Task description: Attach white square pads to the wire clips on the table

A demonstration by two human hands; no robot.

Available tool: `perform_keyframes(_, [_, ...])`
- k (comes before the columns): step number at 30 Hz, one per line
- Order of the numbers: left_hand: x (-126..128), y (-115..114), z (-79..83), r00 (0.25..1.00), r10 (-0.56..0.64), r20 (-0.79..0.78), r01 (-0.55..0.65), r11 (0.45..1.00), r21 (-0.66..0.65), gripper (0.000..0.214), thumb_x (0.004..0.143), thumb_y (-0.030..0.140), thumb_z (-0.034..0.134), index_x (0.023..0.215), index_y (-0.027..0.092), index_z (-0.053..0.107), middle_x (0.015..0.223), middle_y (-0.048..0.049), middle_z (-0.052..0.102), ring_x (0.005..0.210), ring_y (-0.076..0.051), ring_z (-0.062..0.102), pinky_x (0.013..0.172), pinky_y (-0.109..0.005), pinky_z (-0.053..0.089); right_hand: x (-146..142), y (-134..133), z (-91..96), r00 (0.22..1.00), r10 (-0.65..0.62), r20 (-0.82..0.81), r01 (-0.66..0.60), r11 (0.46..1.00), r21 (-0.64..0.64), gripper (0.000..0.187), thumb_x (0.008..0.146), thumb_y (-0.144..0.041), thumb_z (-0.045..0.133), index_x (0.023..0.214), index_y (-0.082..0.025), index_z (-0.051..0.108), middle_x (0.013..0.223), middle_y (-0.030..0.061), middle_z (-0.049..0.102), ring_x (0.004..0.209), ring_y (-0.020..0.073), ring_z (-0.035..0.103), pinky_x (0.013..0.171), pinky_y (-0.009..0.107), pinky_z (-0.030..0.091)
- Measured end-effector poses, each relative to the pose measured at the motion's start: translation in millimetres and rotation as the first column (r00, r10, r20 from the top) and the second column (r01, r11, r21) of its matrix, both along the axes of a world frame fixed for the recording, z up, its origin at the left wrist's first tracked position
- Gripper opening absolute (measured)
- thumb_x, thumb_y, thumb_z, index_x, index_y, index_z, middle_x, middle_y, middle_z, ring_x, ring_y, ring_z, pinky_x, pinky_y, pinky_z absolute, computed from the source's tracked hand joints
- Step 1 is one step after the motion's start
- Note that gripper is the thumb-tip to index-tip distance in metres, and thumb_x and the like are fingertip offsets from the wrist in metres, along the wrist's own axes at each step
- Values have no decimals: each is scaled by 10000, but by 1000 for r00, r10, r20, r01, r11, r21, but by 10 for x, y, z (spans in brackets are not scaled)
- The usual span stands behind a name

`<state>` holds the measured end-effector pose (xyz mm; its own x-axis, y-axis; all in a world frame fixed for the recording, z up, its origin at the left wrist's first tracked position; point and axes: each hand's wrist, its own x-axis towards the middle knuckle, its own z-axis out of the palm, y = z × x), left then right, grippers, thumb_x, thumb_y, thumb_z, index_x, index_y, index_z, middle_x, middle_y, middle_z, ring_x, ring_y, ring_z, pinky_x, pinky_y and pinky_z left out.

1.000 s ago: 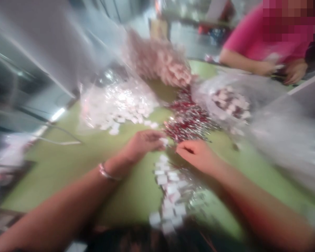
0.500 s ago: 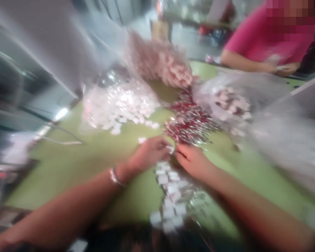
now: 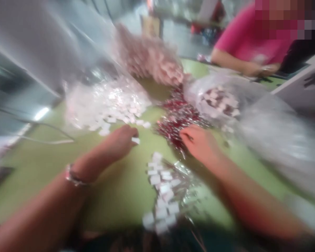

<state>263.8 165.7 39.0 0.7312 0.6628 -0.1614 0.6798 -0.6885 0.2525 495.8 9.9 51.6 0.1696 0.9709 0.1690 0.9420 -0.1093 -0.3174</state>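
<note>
The view is blurred by motion. My left hand rests on the green table with its fingers curled at a small white piece near the loose white pieces. My right hand lies with its fingers bent at the near edge of a heap of red and silver wrappers; whether it holds one is hidden. Between my forearms lies a row of small white pieces on clear film.
A clear bag of white pieces lies at the left, a pinkish heap behind, and a bag of mixed pieces at the right. A person in a pink top works across the table. Large clear plastic covers the right.
My hands were together over the row of white pieces; now they have parted. The left has gone left to a white piece, the right up to the red and silver heap.
</note>
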Motion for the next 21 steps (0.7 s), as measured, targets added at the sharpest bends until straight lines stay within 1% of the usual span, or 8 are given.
perform_keyframes(1, [24, -12, -18, 1000, 4, 28, -4, 1000, 5, 95, 789, 212, 570, 854, 171, 625, 909, -94, 604, 814, -243, 585, 735, -346, 462, 84, 22, 11, 993, -78, 89, 81, 996, -35, 181, 920, -218, 509, 898, -198, 687, 933, 50, 646, 765, 161, 568, 661, 285, 376])
perform_keyframes(3, [80, -38, -77, 994, 8, 109, -9, 1000, 16, 91, 781, 230, 588, 846, 172, 614, 892, -87, 614, 803, -236, 581, 724, -337, 457, 203, 53, 12, 963, -139, 229, 167, 980, -107, 147, 898, -225, 538, 908, -199, 683, 970, 59, 636, 743, 169, 558, 621, 292, 345])
perform_keyframes(8, [191, -106, -272, 935, -49, 350, 54, 999, -3, 98, 842, 263, 558, 827, 188, 619, 829, -56, 645, 755, -197, 581, 712, -304, 448, 225, 69, -39, 948, -92, 305, 138, 981, -134, 217, 933, -240, 478, 832, -199, 666, 919, 55, 628, 741, 168, 538, 612, 293, 320])
perform_keyframes(10, [213, -133, -318, 889, -1, 457, 45, 995, -85, 130, 841, 280, 581, 890, 190, 660, 843, -44, 666, 752, -180, 591, 719, -287, 457, 209, 70, -55, 956, -80, 283, 113, 988, -102, 250, 940, -233, 455, 798, -201, 658, 894, 56, 622, 737, 167, 532, 608, 289, 318])
perform_keyframes(12, [225, -151, -330, 823, 143, 550, 0, 968, -251, 218, 819, 304, 628, 995, 192, 691, 858, -35, 687, 726, -158, 600, 692, -263, 472, 203, 69, -59, 963, -91, 252, 102, 994, -31, 252, 939, -225, 440, 808, -199, 654, 920, 65, 625, 732, 167, 534, 600, 288, 317])
perform_keyframes(14, [231, -161, -321, 763, 289, 579, 9, 890, -457, 306, 799, 323, 665, 1064, 174, 703, 799, -32, 691, 656, -137, 594, 640, -248, 483, 183, 61, -45, 974, -97, 204, 87, 994, 60, 229, 933, -213, 434, 851, -187, 646, 950, 82, 635, 740, 174, 546, 607, 290, 326])
perform_keyframes(16, [238, -173, -312, 732, 379, 566, 80, 778, -623, 341, 793, 336, 683, 1076, 148, 710, 696, -23, 666, 586, -120, 575, 586, -240, 481, 126, 40, -16, 990, -71, 124, 58, 992, 111, 198, 924, -212, 442, 882, -178, 633, 890, 80, 650, 725, 178, 554, 619, 291, 340])
perform_keyframes(21, [262, -248, -310, 680, 518, 519, 196, 554, -809, 411, 777, 347, 719, 1133, 143, 685, 650, -23, 659, 554, -103, 582, 541, -220, 461, -144, -38, 35, 984, 107, -140, -109, 994, -5, 164, 910, -218, 460, 855, -195, 613, 759, 29, 665, 637, 144, 545, 619, 270, 360])
